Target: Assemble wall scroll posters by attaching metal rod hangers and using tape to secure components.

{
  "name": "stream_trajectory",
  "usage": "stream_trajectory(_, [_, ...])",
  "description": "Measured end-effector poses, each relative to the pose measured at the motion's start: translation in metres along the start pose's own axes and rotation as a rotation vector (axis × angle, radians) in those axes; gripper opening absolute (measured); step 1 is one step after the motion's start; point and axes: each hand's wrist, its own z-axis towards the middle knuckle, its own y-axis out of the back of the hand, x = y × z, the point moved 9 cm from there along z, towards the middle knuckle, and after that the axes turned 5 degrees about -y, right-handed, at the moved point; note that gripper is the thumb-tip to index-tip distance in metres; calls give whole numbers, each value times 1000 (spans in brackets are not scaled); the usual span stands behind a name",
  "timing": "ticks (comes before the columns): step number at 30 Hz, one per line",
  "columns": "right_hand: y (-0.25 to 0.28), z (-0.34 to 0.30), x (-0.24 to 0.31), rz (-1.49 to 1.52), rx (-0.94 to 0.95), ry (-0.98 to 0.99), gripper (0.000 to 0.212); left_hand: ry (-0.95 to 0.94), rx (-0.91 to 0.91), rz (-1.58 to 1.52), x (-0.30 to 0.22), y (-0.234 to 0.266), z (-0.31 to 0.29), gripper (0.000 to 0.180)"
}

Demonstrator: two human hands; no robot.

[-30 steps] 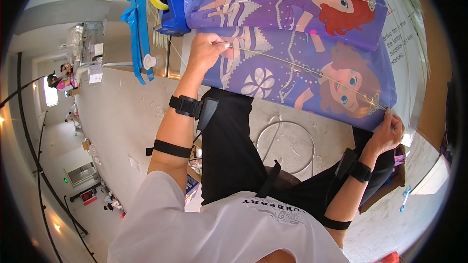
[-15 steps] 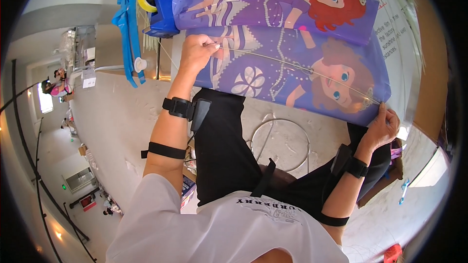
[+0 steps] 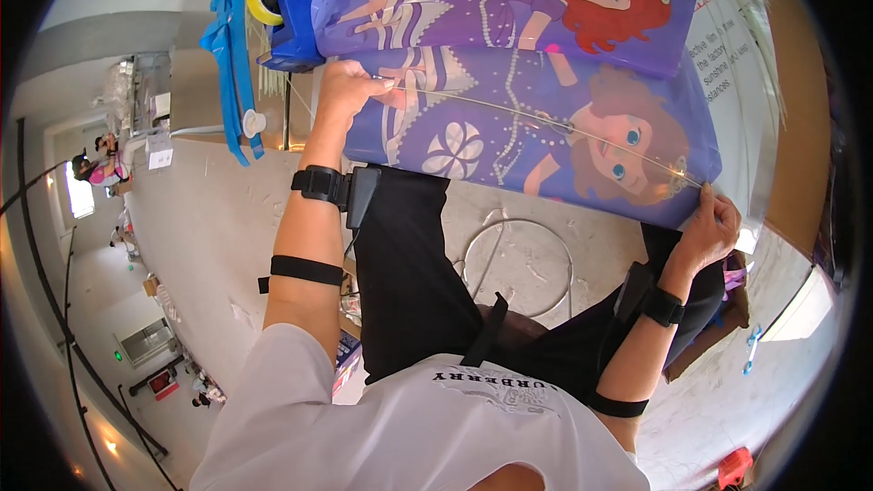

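Observation:
A purple plastic sheet printed with a cartoon princess lies along the near edge of the table. Across it runs a thin pale rod, slanting down to the right. My left hand is closed in a pinch at the rod's left end, thumb stretched along it. At the sheet's right edge, the fingertips of my right hand pinch the rod's other end against the film. A second, brighter printed sheet lies just beyond, with a similar thin line across it.
A blue tape dispenser with yellow tape stands left of the sheets. Blue strips hang beside it, near a small white roll. Thin rods lie at the table's sides. A metal ring shows below the table, between my legs.
The whole view has shifted slightly, so the sheets sit a little further left. My left hand has slid slightly left; both hands keep their pinch on the rod.

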Motion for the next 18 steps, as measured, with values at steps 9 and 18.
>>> stream_trajectory(9, [-3,0,-2,-72,-10,-35,20,-301,-325,329,-14,23,-27,21])
stream_trajectory(18, [1,0,7,-110,-11,-23,21,-692,119,614,-98,-109,-143,74])
